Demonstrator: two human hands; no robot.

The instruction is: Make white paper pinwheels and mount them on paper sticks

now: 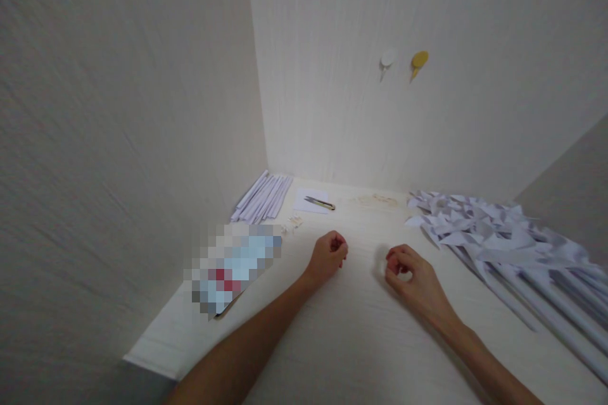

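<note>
Above the white table (351,342), my left hand (327,256) is closed, thumb and fingers curled together. My right hand (414,275) is a little way to its right, thumb and fingertips brought together in a pinch with a round gap behind them. The two hands are apart. Whatever either one pinches, if anything, is too small to make out. Beyond my left hand, a pair of thread snips (323,204) lies partly on a small white sheet of paper (302,201). Small pale scraps (292,224) are scattered nearer to that hand.
Rolled white paper sticks (266,199) lie at back left, behind a pixelated flat object (247,262). Thin tan strands (377,200) rest near the back wall. A large pile of white paper tubes with ruffled ends (503,231) fills the right. Wall hooks are white (388,58) and yellow (420,59).
</note>
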